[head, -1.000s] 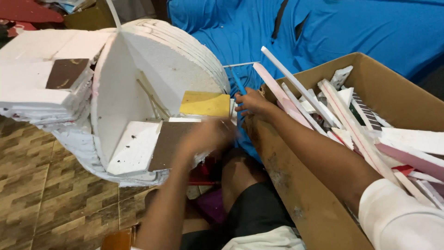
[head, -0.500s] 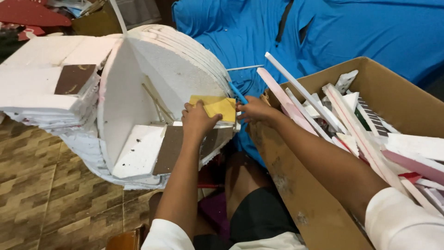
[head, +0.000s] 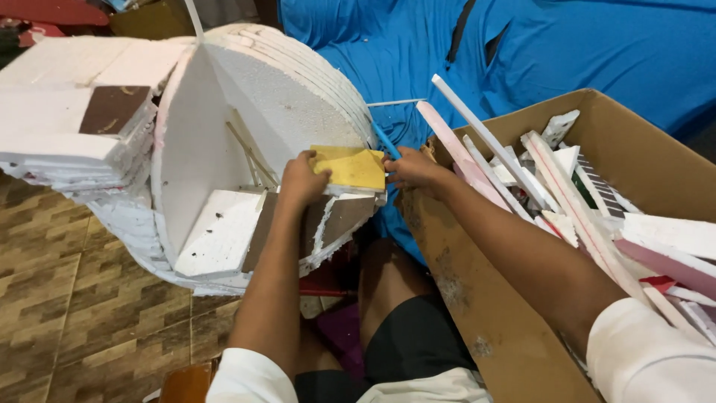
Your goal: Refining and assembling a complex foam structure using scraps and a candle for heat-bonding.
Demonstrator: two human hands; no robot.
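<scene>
A yellow foam square [head: 349, 167] lies on a step of a white foam model [head: 224, 149] with curved layered walls. My left hand [head: 300, 179] grips the square's left edge. My right hand [head: 414, 169] holds its right edge and also pinches a thin blue stick [head: 385, 139] that points up and left. A brown panel [head: 328, 220] lies just under the yellow square, beside a white foam slab [head: 216, 231].
A cardboard box [head: 477, 298] at right holds several white and pink foam strips [head: 537, 179]. Blue cloth [head: 522, 52] lies behind. A stack of white foam sheets with a brown tile [head: 112, 108] sits at left. Brown tiled floor [head: 67, 313] is below; my knees are under the model.
My left hand came up from the brown panel and took the yellow square's left edge. The right hand stayed at the right edge.
</scene>
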